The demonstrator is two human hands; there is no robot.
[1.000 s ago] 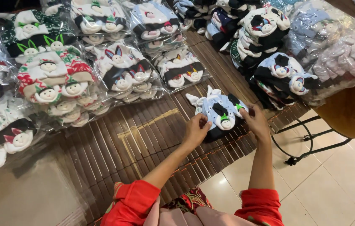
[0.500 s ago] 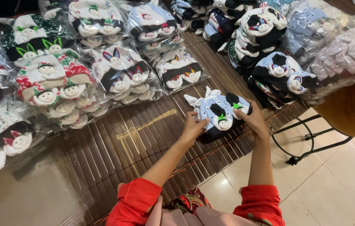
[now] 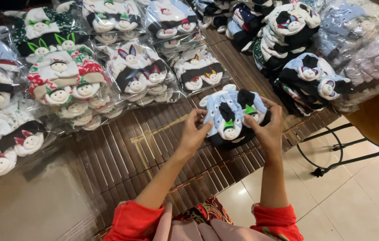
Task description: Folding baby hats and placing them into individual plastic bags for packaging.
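Note:
A small stack of soft fabric items (image 3: 234,117) in pale blue, black and white, each with a round animal face and green ears, rests on the brown slatted mat (image 3: 127,151). My left hand (image 3: 192,132) grips the stack's left side with its fingertips. On the right side, my right hand (image 3: 267,126) holds the stack with the thumb on top. Both arms wear red sleeves.
Clear plastic bags of similar face-patterned items (image 3: 136,73) cover the mat's far and left parts. Loose piles (image 3: 307,78) lie at the right. A black metal stool frame (image 3: 332,151) stands on the tiled floor under the table's right edge.
Both hands have lifted and squeezed the stack slightly, turning it a little toward me. The camera view has shifted closer.

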